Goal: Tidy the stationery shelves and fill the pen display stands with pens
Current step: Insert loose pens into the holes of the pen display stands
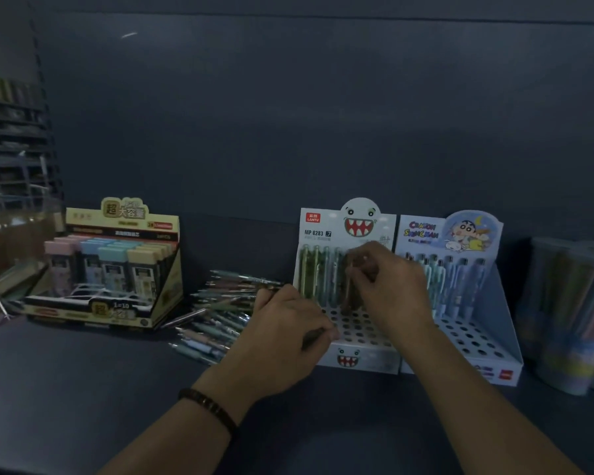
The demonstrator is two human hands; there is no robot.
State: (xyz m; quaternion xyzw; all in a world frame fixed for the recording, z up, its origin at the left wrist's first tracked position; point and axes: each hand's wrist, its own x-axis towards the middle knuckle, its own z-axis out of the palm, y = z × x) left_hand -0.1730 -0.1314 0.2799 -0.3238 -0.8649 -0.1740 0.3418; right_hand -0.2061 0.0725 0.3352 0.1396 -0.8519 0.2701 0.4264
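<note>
A white monster-face pen display stand (326,231) sits on the dark shelf, its back row holding several green pens (310,272) and its front holes bare. My right hand (388,282) is pinched on a brown pen (349,286) held upright over the stand's back row. My left hand (285,323) rests at the stand's left front corner, fingers closed around a dark pen (314,335). A loose pile of pens (220,310) lies on the shelf just left of the stand.
A blue cartoon display stand (494,330) with one back row of pens stands right of the monster stand. A yellow box of lead cases (117,272) sits at the left. Clear tubs of pens (576,313) stand far right. A dark back panel (288,114) rises behind.
</note>
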